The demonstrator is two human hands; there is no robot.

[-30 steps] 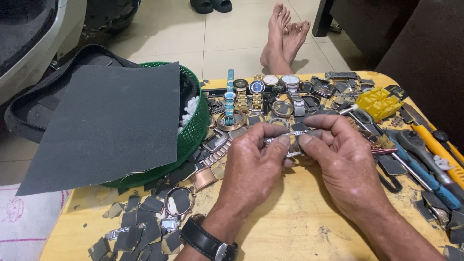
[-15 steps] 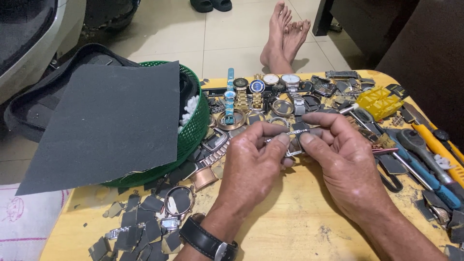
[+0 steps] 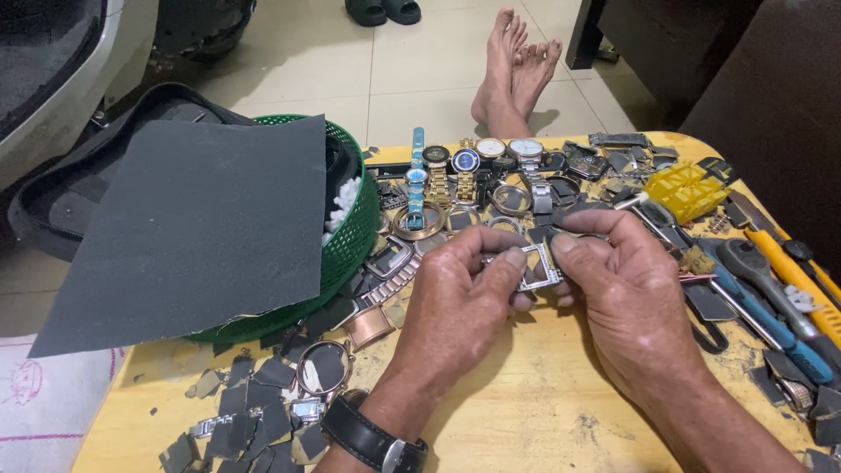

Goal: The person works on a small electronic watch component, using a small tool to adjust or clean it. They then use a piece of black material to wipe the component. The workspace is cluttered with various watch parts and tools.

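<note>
Both hands meet over the middle of the wooden table (image 3: 543, 412), pinching a small square silver watch frame (image 3: 536, 265) between them. The left hand (image 3: 460, 302), with a black watch on its wrist, clamps the frame's left edge between thumb and fingers; the right hand (image 3: 626, 293) grips its right edge the same way. At 12 o'clock from the frame lies a row of watches (image 3: 477, 162). At 9 o'clock a dark sheet of sandpaper (image 3: 197, 223) covers a green basket (image 3: 355, 241). At 3 o'clock lie screwdrivers (image 3: 771, 298), and at 2 o'clock a yellow plastic block (image 3: 692, 188). Grey scraps (image 3: 254, 407) lie at 8 o'clock.
</note>
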